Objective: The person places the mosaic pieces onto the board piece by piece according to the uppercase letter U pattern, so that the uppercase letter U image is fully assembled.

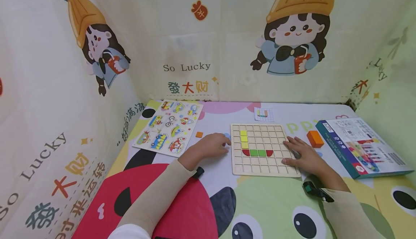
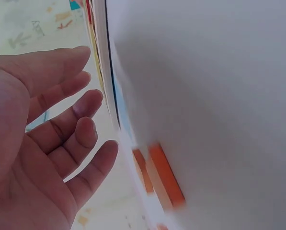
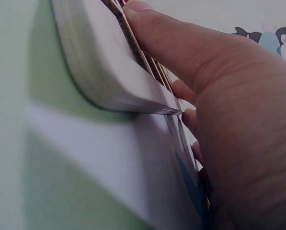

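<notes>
A square wooden grid board point(image 1: 264, 169) lies on the table in front of me. Three yellow squares point(image 1: 244, 139) stand in a column on it, above a row of green squares point(image 1: 258, 153) with a red rounded piece point(image 1: 269, 153) at each end. My left hand point(image 1: 211, 147) hovers by the board's left edge, fingers loosely bent and holding nothing; the left wrist view shows its bare palm. My right hand point(image 1: 307, 159) rests on the right edge, its thumb on top in the right wrist view. There, part of the fingers is hidden.
A small patterned card point(image 1: 264, 114) lies behind the board. A small orange square point(image 1: 199, 134) is left, near a picture sheet point(image 1: 156, 148) of vehicles. To the right are an orange block point(image 1: 315, 139) and a flat box point(image 1: 364, 148). Printed cloth walls surround the table.
</notes>
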A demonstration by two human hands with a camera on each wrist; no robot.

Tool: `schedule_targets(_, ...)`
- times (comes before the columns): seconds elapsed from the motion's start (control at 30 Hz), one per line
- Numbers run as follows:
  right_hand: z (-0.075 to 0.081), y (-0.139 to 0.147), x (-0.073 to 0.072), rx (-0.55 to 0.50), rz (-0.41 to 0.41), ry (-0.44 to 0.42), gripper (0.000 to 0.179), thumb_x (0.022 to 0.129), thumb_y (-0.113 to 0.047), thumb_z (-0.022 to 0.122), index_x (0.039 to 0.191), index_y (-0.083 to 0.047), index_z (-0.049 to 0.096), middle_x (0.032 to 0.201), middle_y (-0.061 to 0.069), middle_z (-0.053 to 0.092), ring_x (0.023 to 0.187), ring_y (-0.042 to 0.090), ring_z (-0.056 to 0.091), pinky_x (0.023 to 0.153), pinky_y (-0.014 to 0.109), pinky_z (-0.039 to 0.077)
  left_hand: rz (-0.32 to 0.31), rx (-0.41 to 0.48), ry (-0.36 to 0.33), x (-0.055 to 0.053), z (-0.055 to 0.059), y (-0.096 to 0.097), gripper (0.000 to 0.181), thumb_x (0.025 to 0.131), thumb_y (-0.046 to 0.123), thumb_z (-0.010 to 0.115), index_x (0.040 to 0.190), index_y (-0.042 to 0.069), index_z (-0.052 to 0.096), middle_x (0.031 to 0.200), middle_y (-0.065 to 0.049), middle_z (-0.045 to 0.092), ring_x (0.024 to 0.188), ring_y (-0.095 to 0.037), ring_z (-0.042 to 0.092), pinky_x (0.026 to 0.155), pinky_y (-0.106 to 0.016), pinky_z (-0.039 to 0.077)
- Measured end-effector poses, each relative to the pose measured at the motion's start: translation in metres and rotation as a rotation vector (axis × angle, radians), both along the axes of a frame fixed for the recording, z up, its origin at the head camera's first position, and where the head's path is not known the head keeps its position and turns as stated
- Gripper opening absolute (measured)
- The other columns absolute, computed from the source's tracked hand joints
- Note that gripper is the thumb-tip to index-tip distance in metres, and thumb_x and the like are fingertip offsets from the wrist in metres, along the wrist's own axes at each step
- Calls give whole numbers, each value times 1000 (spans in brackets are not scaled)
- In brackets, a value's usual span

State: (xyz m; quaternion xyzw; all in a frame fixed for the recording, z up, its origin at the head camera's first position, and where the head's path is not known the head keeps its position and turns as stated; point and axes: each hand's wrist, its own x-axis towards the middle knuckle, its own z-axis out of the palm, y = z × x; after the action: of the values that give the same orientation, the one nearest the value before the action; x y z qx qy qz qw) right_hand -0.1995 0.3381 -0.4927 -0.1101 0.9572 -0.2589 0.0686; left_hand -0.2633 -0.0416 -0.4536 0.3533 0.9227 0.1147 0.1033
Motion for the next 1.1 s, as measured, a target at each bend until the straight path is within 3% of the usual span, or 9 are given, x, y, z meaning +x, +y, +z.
schedule_targets(0.17, -1, -1, -1, 8, -11, -3, 93, 78, -59, 71, 149, -8, 38, 157, 19, 21, 144, 43, 6, 100, 75, 11, 34, 10, -25, 0, -1, -20, 30, 91, 26, 66, 119, 19, 70, 99, 7, 60, 87, -7, 55, 78, -26, 48)
schedule_targets(0.53, 0, 0, 0, -10, -2, -9, 94, 79, -59, 70, 150, -7, 37, 158, 19, 20, 144, 43, 4, 100, 74, 9, 72, -26, -1, 1, -3, -51, 30, 90, 28, 67, 118, 18, 69, 101, 6, 60, 83, -7, 55, 76, -25, 49)
schedule_targets(1.1, -1, 1, -2, 5, -6, -18, 95, 78, -60, 70, 150, -8, 37, 158, 19, 19, 144, 43, 4, 99, 75, 9, 60, -72, 11, 8, -1, -72, 23, 89, 32, 71, 109, 22, 71, 90, 10, 56, 82, -7, 52, 75, -25, 47)
